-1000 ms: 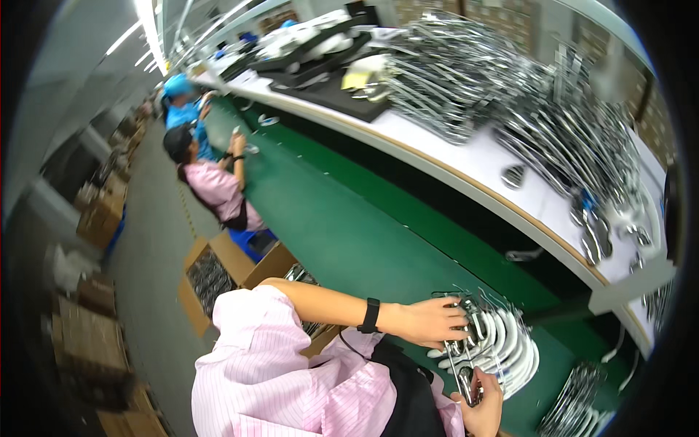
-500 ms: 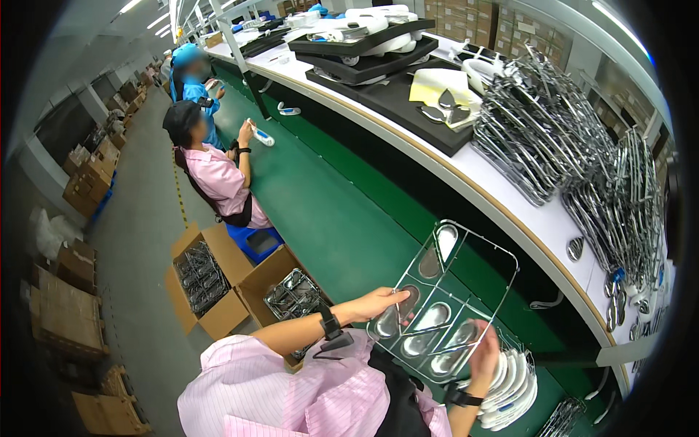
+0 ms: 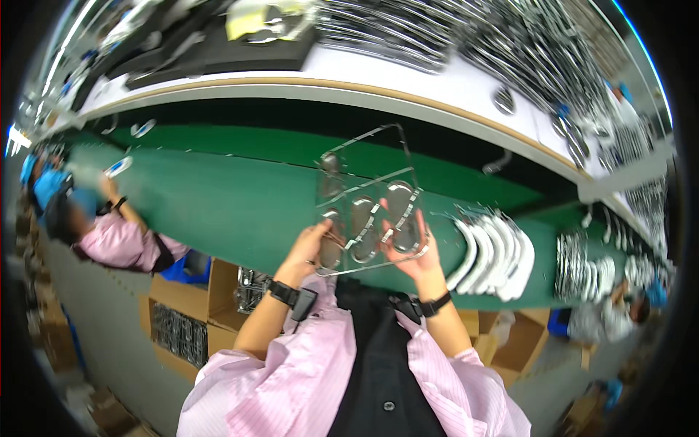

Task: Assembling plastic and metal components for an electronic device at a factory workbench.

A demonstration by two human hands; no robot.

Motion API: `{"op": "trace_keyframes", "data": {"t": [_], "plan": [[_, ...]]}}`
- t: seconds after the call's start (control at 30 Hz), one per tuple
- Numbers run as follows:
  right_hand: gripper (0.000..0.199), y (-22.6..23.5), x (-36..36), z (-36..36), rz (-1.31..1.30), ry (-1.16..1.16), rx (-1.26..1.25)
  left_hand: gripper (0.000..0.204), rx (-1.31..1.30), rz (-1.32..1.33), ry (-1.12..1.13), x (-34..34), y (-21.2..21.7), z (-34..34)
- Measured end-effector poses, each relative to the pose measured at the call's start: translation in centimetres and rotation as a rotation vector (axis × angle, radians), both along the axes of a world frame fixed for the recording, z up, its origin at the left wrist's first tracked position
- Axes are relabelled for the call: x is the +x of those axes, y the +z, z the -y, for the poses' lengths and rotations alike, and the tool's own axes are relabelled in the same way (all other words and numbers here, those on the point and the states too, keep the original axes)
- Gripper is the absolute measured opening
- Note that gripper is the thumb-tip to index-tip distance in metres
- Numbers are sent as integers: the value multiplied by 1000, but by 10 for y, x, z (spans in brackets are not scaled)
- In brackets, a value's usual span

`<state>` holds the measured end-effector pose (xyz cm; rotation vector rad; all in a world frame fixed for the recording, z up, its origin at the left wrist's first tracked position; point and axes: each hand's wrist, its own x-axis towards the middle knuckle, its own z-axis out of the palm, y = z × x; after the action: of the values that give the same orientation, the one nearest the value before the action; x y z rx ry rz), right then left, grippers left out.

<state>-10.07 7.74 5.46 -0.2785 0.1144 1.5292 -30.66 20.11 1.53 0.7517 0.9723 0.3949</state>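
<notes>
I hold a clear plastic tray (image 3: pixel 364 156) with oval pockets over the green conveyor belt (image 3: pixel 218 197). My left hand (image 3: pixel 309 251) grips its near left edge. My right hand (image 3: pixel 408 247) grips its near right edge, fingers under the pockets. Several dark oval parts (image 3: pixel 399 204) sit in the nearer pockets; the far pockets look see-through. A row of white curved pieces (image 3: pixel 495 255) lies on the belt just right of my right hand.
A white shelf (image 3: pixel 408 73) beyond the belt carries heaps of metal wire parts (image 3: pixel 524 44) and dark trays (image 3: pixel 218 51). A seated co-worker in pink (image 3: pixel 116 240) works at the left. Cardboard boxes (image 3: pixel 182 320) stand below the belt. More stacked parts (image 3: pixel 582 266) lie right.
The view has swung to face the belt. The tray is now held up in front of me with both hands at its near edge; the left hand has shifted onto the tray.
</notes>
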Motion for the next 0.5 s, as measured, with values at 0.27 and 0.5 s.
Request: {"op": "trace_keyframes", "data": {"t": [0.27, 0.5], "plan": [[53, -29, 20, 28, 60, -162, -31, 27, -98, 85, -147, 41, 0, 0], [82, -7, 26, 31, 233, -219, 57, 31, -44, -32, -215, 47, -7, -10]]}}
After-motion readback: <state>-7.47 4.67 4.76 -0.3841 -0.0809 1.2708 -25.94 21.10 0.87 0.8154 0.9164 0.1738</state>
